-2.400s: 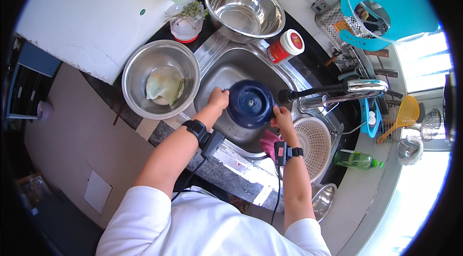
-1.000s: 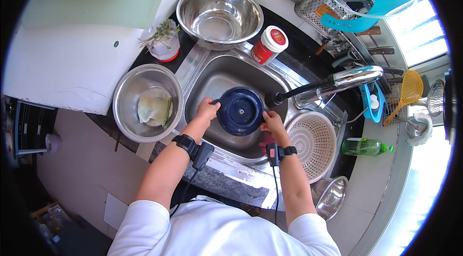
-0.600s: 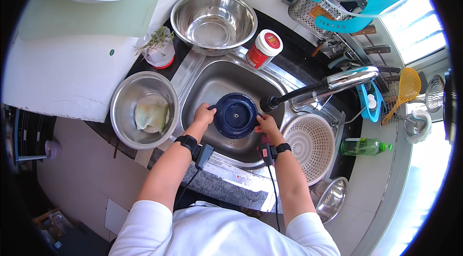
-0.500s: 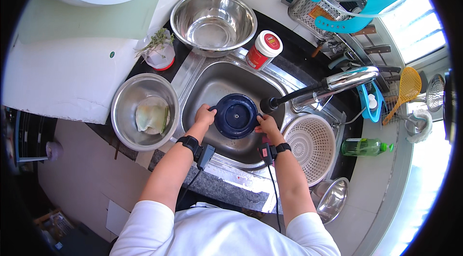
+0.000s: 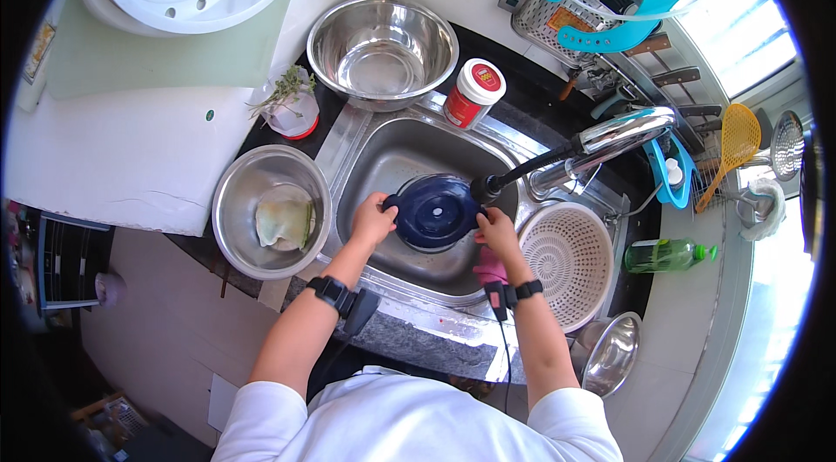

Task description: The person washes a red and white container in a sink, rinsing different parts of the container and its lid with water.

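- One wide fisheye camera, worn on my head, looks from above the near side of the sink (image 5: 370, 170).
- It faces steeply down, near enough that my left hand (image 5: 374, 220) and right hand (image 5: 498, 236) show clearly over the sink.
- Its width takes the floor (image 5: 165, 314) left of the sink and the window (image 5: 740, 26) beyond its right.

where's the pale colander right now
In the head view, the colander sits just right of the sink, between it and the green bottle.

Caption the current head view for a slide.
Left hand and right hand grip opposite sides of a round dark blue vessel over the steel sink, white colander to the right.
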A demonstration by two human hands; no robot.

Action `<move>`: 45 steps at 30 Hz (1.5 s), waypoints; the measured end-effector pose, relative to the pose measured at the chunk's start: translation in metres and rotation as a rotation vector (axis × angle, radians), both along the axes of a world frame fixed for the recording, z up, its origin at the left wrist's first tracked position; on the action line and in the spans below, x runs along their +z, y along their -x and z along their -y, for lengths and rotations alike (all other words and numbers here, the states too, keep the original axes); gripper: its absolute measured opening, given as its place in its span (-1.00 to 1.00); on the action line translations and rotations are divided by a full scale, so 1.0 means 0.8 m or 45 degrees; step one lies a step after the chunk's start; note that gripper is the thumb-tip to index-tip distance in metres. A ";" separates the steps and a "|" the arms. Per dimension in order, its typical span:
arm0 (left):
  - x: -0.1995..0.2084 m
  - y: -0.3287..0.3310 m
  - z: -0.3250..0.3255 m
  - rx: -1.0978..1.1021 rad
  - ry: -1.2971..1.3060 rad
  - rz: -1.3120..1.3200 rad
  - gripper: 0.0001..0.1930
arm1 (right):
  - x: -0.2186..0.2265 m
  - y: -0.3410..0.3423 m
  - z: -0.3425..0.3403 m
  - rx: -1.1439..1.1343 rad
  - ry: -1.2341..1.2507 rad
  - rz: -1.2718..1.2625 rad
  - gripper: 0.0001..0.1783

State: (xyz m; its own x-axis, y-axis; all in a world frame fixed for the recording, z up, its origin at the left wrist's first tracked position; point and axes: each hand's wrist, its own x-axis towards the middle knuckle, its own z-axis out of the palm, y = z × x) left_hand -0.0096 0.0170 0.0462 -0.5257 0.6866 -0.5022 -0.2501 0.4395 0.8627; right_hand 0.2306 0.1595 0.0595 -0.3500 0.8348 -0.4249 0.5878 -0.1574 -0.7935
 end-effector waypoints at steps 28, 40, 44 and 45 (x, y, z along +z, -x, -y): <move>0.024 0.003 0.004 -0.461 0.318 -0.938 -0.56 | 0.099 0.071 -0.114 0.236 -1.032 -0.031 -0.32; 0.079 -0.011 0.045 -0.469 -0.085 -0.779 -0.61 | 0.180 0.153 -0.181 0.572 -1.039 -0.135 0.01; 0.111 -0.016 0.039 -0.530 -0.165 -0.735 -0.55 | 0.181 0.090 -0.140 0.357 -0.940 -0.189 -0.02; 0.119 -0.019 0.035 -0.564 -0.178 -0.696 -0.50 | 0.201 0.068 -0.112 0.336 -0.801 -0.219 -0.03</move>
State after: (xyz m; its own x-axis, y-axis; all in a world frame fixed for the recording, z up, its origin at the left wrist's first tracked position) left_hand 0.0058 -0.0111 0.1416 -0.3338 0.9325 -0.1382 0.4105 0.2757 0.8692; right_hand 0.1761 0.2490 0.2203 -0.5937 0.7818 0.1903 0.4013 0.4927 -0.7722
